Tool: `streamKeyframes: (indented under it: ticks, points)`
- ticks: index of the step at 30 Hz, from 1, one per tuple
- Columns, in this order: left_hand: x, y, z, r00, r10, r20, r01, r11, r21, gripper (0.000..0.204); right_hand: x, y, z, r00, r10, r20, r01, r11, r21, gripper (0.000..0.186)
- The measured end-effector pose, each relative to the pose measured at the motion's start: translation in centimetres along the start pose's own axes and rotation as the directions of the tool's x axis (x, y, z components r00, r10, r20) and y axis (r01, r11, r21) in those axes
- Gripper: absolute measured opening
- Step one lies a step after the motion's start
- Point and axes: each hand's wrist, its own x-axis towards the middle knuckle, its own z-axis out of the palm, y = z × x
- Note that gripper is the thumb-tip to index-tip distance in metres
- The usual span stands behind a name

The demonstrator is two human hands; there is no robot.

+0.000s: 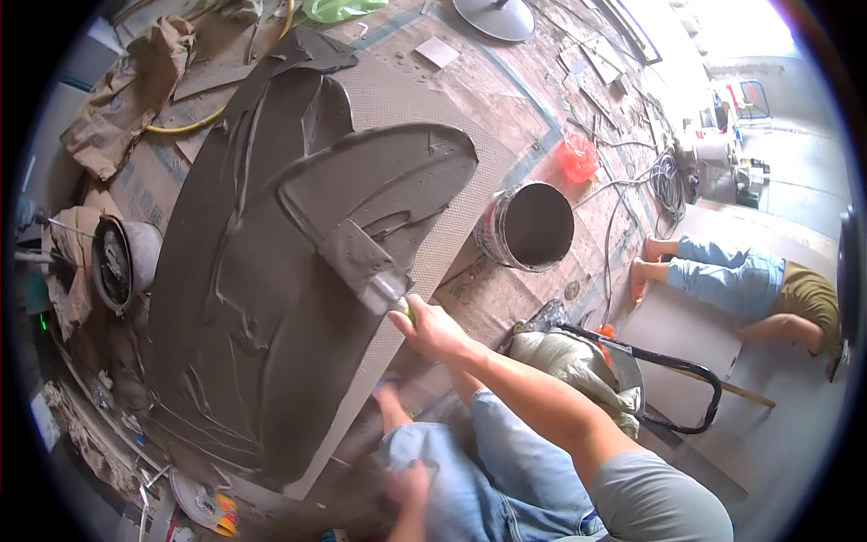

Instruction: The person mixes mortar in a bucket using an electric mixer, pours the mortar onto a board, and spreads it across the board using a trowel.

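Observation:
A trowel [354,256], its blade coated with grey mortar, lies flat on a large slab. My right hand [435,332] is closed round its yellow-green handle. Wet grey mortar [262,298] covers most of the slab in ridges and smooth swipes. Along the right side and upper corner, the slab's bare textured surface [411,99] shows. My left hand [408,485] hangs beside my jeans, away from the slab, its fingers smeared by motion. Just right of the slab stands a bucket [536,226] filled with grey mortar.
At left, another bucket [126,262] is near crumpled brown paper [126,99] and a yellow hose [190,125]. Cables [666,181] and a red plastic bag [578,158] lie on the littered floor. Right of me are a black-handled cart [691,370] and another person [759,271] bending over pale boards.

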Motion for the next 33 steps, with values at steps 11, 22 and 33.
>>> streamKeyframes:
  ticks: [11, 22, 33]
  points:
    - [-2.7, 5.2, -3.5, 0.995, 0.085, 0.048, -0.089, 0.991, 0.099, 0.058, 4.9, 15.9, -12.6, 0.891, 0.158, -0.425, -0.022, 0.952, 0.306, 0.037]
    - [-1.3, 4.1, -3.9, 0.999, 0.012, 0.041, -0.016, 0.995, 0.098, 0.073, -0.3, 11.6, -14.7, 0.863, 0.144, -0.484, -0.076, 0.985, 0.157, 0.04]
    - [-1.5, 4.5, -2.9, 1.0, -0.017, -0.01, 0.018, 0.994, 0.111, 0.071, 9.3, 11.1, -23.0, 0.98, -0.065, -0.19, 0.033, 0.986, -0.166, 0.046]
